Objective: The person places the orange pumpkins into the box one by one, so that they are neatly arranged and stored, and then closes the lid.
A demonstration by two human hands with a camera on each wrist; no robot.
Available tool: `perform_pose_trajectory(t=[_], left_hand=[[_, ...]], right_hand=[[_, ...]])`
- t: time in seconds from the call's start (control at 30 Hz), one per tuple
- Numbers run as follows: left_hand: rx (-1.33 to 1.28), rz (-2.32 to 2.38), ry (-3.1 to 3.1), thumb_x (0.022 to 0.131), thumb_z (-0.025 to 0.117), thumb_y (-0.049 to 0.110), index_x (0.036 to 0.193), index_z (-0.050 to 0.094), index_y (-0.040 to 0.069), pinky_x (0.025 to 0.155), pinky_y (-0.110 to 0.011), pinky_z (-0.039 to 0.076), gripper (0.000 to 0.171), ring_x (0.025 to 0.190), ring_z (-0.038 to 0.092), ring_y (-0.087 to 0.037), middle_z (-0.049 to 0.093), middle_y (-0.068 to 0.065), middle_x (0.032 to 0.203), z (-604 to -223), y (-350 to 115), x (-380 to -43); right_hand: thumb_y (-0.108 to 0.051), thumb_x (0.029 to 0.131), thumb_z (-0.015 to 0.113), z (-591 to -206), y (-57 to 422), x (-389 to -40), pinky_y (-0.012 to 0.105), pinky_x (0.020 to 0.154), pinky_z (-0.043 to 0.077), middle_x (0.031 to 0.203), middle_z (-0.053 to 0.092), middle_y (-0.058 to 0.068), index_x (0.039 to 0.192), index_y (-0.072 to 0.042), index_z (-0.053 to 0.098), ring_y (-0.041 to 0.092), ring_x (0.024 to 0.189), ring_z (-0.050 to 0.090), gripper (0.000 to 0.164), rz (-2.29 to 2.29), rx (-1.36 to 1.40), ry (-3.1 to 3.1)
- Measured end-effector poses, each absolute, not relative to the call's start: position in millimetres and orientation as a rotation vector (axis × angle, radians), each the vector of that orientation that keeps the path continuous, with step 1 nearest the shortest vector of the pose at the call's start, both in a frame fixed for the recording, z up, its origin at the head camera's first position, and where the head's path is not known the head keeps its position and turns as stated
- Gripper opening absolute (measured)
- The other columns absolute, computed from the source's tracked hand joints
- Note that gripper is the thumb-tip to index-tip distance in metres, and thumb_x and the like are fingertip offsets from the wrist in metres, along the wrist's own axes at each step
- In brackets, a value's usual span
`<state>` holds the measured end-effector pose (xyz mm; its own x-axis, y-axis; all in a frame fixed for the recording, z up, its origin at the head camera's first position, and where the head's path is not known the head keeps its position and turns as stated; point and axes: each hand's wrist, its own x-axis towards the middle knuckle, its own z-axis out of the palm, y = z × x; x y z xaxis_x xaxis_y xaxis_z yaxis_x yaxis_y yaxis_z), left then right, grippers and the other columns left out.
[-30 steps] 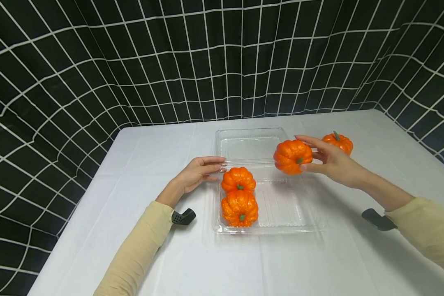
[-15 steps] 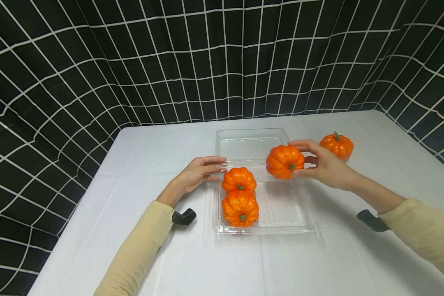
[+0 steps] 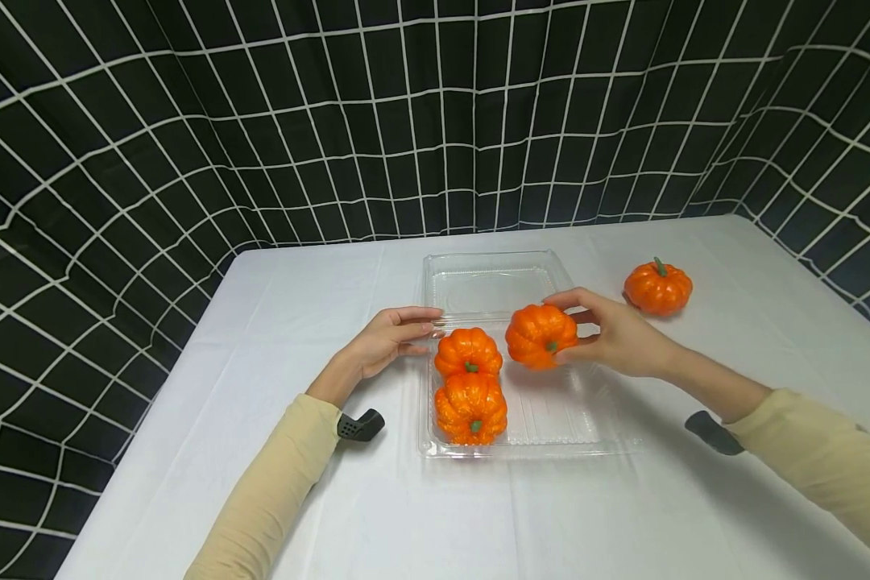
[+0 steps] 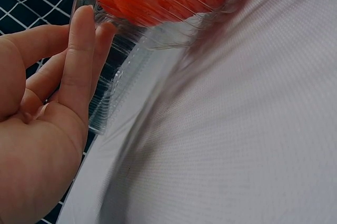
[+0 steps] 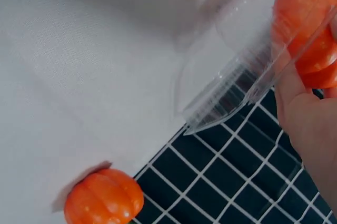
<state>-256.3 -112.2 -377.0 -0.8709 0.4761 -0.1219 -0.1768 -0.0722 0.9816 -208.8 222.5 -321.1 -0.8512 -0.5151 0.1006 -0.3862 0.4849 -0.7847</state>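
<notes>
A clear plastic clamshell container point(image 3: 551, 447) lies unfolded on the table, its lid point(image 3: 493, 286) on the far side. Two small orange pumpkins, a rear one point(image 3: 468, 351) and a front one point(image 3: 471, 408), sit along the left side of its base. My right hand point(image 3: 616, 334) holds another small pumpkin point(image 3: 540, 337) between thumb and fingers over the base's back part. My left hand point(image 3: 387, 342), fingers fairly straight, touches the container's left edge near the hinge. In the left wrist view, those fingertips point(image 4: 84, 16) meet the clear rim, with orange showing through the plastic.
One more pumpkin point(image 3: 658, 288), stem up, stands on the white tablecloth point(image 3: 319, 499) at the back right. A black curtain with a white grid point(image 3: 478, 121) encloses the table's back and sides. Dark wrist devices point(image 3: 360, 425) sit at both cuffs.
My right hand has carried its pumpkin left and toward me, from the container's right back corner to beside the two inside. My left hand has stayed in place.
</notes>
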Motion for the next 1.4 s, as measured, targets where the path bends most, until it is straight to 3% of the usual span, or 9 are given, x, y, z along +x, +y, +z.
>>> perform_pose_trajectory(t=[0.23,0.87,1.2,1.4], left_hand=[[0.316,1.981,1.775,0.096,0.052,-0.002,0.134,0.047,-0.010,0.081,-0.031,0.054,0.039,0.117,0.054,-0.033,0.062,-0.011,0.118,-378,-112,-257],[0.334,1.982,1.772,0.096,0.052,-0.001,0.133,0.047,-0.010,0.082,-0.032,0.054,0.039,0.118,0.052,-0.036,0.060,-0.014,0.122,-377,-112,-257],[0.327,1.991,1.774,0.096,0.053,-0.001,0.131,0.049,-0.010,0.079,-0.030,0.054,0.037,0.099,0.064,-0.016,0.062,-0.014,0.119,-376,-111,-256],[0.333,1.982,1.779,0.096,0.052,-0.002,0.132,0.048,-0.010,0.080,-0.030,0.054,0.038,0.099,0.064,-0.015,0.059,-0.017,0.123,-376,-112,-256]], right_hand=[[0.001,0.069,0.084,-328,215,-207,0.036,0.078,0.055,0.125,0.053,0.014,0.129,-0.003,0.050,0.038,0.111,0.054,0.069,-1.247,-0.843,2.636],[0.007,0.070,0.080,-328,207,-201,0.036,0.077,0.056,0.119,0.058,0.014,0.123,0.000,0.054,0.033,0.103,0.057,0.059,-1.100,-0.944,2.723],[0.004,0.070,0.082,-324,204,-200,0.041,0.076,0.056,0.117,0.059,0.014,0.121,0.000,0.055,0.030,0.099,0.058,0.058,-0.913,-0.967,2.805],[0.001,0.070,0.082,-321,205,-201,0.039,0.076,0.056,0.120,0.058,0.016,0.125,0.001,0.053,0.030,0.100,0.057,0.063,-0.896,-0.941,2.783]])
